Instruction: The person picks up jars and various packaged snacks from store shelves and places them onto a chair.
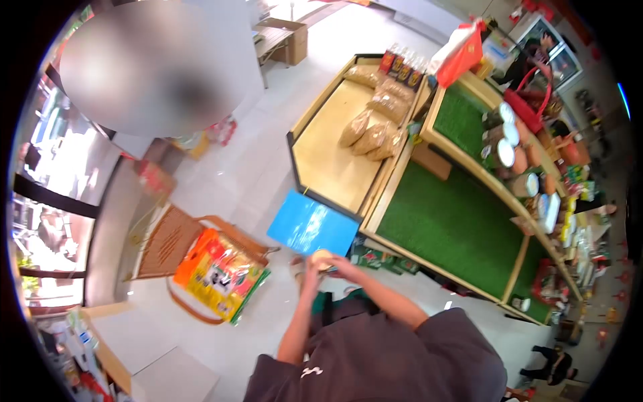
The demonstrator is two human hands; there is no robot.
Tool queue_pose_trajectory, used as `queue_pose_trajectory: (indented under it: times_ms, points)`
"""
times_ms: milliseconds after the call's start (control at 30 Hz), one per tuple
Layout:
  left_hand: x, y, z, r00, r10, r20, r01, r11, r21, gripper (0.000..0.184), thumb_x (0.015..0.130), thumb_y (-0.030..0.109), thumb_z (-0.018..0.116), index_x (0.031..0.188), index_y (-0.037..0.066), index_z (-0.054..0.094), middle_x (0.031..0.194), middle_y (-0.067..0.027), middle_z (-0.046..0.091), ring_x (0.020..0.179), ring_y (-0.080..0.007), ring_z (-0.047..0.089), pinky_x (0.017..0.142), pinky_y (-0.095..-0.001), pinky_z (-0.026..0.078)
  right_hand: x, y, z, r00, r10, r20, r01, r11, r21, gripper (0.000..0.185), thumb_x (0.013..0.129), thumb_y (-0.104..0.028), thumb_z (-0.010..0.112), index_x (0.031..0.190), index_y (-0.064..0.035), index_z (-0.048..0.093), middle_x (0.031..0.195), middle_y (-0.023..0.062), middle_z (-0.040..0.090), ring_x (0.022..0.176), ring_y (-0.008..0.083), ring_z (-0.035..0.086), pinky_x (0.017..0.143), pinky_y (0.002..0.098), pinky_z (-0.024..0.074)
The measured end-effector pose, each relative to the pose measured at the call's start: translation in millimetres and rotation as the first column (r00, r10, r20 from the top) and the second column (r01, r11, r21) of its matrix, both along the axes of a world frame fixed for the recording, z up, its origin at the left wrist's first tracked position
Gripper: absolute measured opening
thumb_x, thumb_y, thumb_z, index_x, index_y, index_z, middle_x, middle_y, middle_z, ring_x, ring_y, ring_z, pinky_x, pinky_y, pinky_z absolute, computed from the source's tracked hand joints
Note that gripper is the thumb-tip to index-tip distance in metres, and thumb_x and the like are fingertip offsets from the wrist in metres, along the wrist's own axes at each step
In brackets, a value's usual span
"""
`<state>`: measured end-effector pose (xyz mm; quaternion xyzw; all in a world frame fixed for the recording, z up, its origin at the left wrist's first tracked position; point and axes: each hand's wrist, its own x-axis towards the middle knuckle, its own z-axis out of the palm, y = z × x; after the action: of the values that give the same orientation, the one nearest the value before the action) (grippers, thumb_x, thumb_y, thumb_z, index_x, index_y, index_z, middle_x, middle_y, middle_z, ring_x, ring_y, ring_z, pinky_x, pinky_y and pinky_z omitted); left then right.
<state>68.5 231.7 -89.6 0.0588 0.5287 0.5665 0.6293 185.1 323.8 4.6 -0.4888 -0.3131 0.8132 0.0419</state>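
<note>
My left hand (pixel 313 266) and my right hand (pixel 340 265) meet in front of my body, with their fingers closed round a small, round, pale yellowish object (pixel 323 259). What exactly it is cannot be made out. Just beyond the hands lies a flat, shiny blue sheet or board (pixel 313 224), beside the front corner of the wooden display stand (pixel 328 144). To the left, a large orange and yellow package (pixel 221 275) leans on a brown woven chair (pixel 169 244).
Bags of brown goods (pixel 372 137) and dark bottles (pixel 400 67) stand on the wooden display. Right of it is a green-lined shelf (pixel 452 228) with jars (pixel 502 153) above. A blurred round grey shape (pixel 147 67) covers the upper left. A white surface (pixel 134 342) is at lower left.
</note>
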Motion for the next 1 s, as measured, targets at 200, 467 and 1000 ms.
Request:
queue_pose_trajectory:
  times_ms: [200, 467, 1000]
  points:
    - [-105.5, 54.6, 14.3, 1.000, -0.023, 0.007, 0.024, 0.997, -0.074, 0.053, 0.094, 0.030, 0.043, 0.138, 0.010, 0.024, 0.125, -0.0079, 0.046, 0.111, -0.0194, 0.048, 0.089, -0.0335, 0.042, -112.8, 36.0, -42.6, 0.996, -0.080, -0.046, 0.083, 0.994, 0.064, 0.052, 0.087, -0.026, 0.058, 0.134, -0.0170, 0.038, 0.120, 0.0021, 0.048, 0.103, 0.0128, 0.050, 0.081, 0.0273, 0.0486]
    - [-161.1, 73.7, -48.4, 0.986, -0.135, -0.094, 0.122, 0.983, -0.134, 0.064, 0.094, 0.036, 0.042, 0.140, 0.001, 0.016, 0.133, -0.0174, 0.035, 0.114, -0.0244, 0.042, 0.086, -0.0308, 0.038, -168.9, 76.4, -71.2, 1.000, 0.001, 0.016, -0.002, 0.998, 0.070, 0.050, 0.086, -0.025, 0.060, 0.132, -0.0150, 0.041, 0.116, 0.0018, 0.051, 0.098, 0.0118, 0.053, 0.079, 0.0254, 0.0491]
    - [-117.9, 110.7, -21.3, 0.909, 0.203, -0.363, -0.313, 0.908, -0.277, 0.065, 0.090, 0.055, 0.037, 0.134, 0.008, 0.025, 0.124, -0.0179, 0.044, 0.099, -0.0308, 0.052, 0.078, -0.0387, 0.049, -21.8, -7.1, -64.2, 0.923, -0.045, 0.382, -0.215, 0.763, 0.609, 0.052, 0.072, -0.032, 0.065, 0.116, -0.0055, 0.053, 0.089, 0.0155, 0.065, 0.079, 0.0290, 0.062, 0.070, 0.0375, 0.0488]
